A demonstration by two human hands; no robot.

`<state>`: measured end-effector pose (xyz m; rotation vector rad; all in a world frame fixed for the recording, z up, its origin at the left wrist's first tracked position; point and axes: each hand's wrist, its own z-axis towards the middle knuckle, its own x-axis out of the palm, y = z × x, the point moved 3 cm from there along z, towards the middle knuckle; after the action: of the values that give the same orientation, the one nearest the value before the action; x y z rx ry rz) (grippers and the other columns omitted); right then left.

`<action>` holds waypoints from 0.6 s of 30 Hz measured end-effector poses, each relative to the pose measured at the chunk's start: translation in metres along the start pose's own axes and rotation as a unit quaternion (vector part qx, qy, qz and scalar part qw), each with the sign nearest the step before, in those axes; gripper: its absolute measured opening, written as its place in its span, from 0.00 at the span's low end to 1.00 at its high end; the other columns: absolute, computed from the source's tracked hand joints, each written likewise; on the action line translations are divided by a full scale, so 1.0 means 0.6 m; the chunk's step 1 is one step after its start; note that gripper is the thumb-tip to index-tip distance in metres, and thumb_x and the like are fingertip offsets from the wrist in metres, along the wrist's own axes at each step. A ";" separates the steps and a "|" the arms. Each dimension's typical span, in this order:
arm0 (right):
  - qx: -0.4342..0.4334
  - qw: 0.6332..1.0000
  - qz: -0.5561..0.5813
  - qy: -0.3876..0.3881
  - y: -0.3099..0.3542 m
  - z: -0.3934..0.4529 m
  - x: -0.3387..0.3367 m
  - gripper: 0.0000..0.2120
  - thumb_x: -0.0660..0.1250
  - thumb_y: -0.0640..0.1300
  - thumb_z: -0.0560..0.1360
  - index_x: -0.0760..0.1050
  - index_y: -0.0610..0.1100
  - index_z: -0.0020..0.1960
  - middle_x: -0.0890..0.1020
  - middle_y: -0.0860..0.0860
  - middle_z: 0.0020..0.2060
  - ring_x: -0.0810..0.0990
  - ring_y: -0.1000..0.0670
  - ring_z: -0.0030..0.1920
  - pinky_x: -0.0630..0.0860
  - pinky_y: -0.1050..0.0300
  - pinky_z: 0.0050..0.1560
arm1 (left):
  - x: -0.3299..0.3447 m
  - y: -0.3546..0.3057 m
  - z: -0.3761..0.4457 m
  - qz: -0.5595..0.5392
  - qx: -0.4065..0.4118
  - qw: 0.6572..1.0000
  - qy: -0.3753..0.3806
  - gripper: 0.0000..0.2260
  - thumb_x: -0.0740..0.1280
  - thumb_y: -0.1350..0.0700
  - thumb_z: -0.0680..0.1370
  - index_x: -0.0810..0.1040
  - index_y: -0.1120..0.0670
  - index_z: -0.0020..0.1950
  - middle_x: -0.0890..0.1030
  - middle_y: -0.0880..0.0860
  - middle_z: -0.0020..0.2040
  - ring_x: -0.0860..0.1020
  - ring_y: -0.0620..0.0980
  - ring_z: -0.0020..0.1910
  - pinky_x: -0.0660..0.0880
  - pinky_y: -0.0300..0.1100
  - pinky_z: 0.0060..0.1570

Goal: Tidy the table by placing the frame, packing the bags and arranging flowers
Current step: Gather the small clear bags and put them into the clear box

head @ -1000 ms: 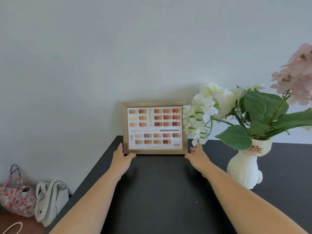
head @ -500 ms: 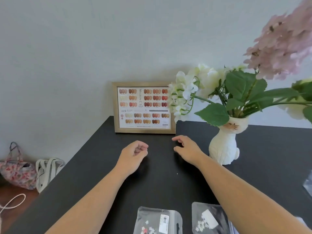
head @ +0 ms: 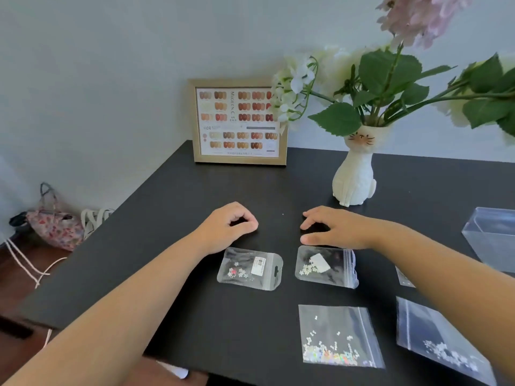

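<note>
Black table (head: 172, 207) filling the lower and middle frame, slanting up toward a pale wall. Upper right: white cat-shaped vase (head: 355, 174) standing upright, crowded with flowers (head: 390, 79), white and pink heads over broad green leaves. Upper centre: gold frame (head: 239, 122) upright at the table's back edge, apparently leaning on the wall, its right side overlapped by white blooms; seemingly placed already. Right edge: clear box (head: 490, 235), part cut off. Centre: left hand (head: 225, 228) loosely curled, holding nothing; right hand (head: 334, 228) spread flat and empty, thumb just above a small bag. Lower centre and right: clear zip bags, flat on the table, none yet packed — labelled bag (head: 249, 268), bag with a white card (head: 326, 267), glitter bag (head: 338, 335), and a larger bag (head: 443, 341) at the lower right corner. Judged featherlight, floppy and slick against the tabletop; probably best pinched at a stiff sealed edge or corner, contents being loose and likely to shift.
</note>
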<state>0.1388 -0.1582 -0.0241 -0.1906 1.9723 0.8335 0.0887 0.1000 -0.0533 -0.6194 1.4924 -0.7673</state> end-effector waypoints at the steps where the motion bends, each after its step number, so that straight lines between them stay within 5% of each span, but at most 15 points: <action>1: 0.009 1.000 -0.010 0.020 -0.004 -0.020 0.003 0.29 0.64 0.67 0.72 0.69 0.55 0.69 0.61 0.59 0.75 0.63 0.55 0.73 0.61 0.57 0.68 | 0.002 -0.006 -0.013 0.015 -0.001 1.000 0.021 0.07 0.70 0.47 0.76 0.83 0.48 0.50 0.80 0.45 0.55 0.77 0.39 0.59 0.69 0.33 0.58; 4: 0.036 0.996 -0.072 0.033 -0.019 -0.068 0.014 0.42 0.67 0.71 0.67 0.60 0.56 0.75 0.57 0.60 0.77 0.62 0.54 0.74 0.61 0.55 0.71 | 0.006 -0.022 -0.051 0.083 -0.022 0.992 0.093 0.17 0.72 0.39 0.72 0.80 0.43 0.58 0.74 0.39 0.64 0.71 0.34 0.63 0.64 0.31 0.60; 8: 0.030 0.994 -0.091 -0.044 -0.028 -0.107 0.024 0.31 0.73 0.63 0.67 0.70 0.55 0.66 0.72 0.57 0.65 0.73 0.54 0.62 0.71 0.57 0.62 | 0.020 -0.032 -0.093 0.146 -0.043 0.984 0.090 0.27 0.77 0.38 0.66 0.74 0.42 0.62 0.66 0.35 0.70 0.69 0.37 0.67 0.67 0.33 0.58; 11: 0.014 0.994 -0.030 -0.106 -0.036 -0.133 0.021 0.17 0.75 0.56 0.68 0.73 0.55 0.52 0.78 0.57 0.50 0.78 0.55 0.48 0.77 0.57 0.49 | 0.034 -0.042 -0.108 0.139 -0.053 0.987 0.060 0.20 0.79 0.41 0.66 0.75 0.46 0.50 0.67 0.37 0.69 0.71 0.39 0.66 0.68 0.35 0.54; 14: 0.004 0.985 0.030 -0.168 -0.046 -0.159 0.013 0.04 0.70 0.51 0.74 0.76 0.53 0.46 0.80 0.59 0.45 0.78 0.55 0.46 0.74 0.61 0.44 | 0.040 -0.068 -0.106 0.144 -0.068 0.987 0.013 0.18 0.79 0.44 0.68 0.74 0.50 0.44 0.77 0.40 0.58 0.77 0.43 0.57 0.72 0.38 0.49; 18: 0.013 0.974 0.081 -0.211 -0.069 -0.206 0.002 0.06 0.63 0.50 0.79 0.79 0.54 0.51 0.81 0.58 0.46 0.78 0.56 0.46 0.75 0.59 0.47 | 0.060 -0.132 -0.092 0.142 -0.052 0.988 -0.017 0.07 0.73 0.48 0.76 0.75 0.46 0.47 0.81 0.40 0.50 0.79 0.41 0.50 0.72 0.36 0.42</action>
<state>0.0685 -0.2661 -0.0059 0.1561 1.6108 0.8698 0.0261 0.0274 -0.0153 -0.4809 1.5548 -0.4600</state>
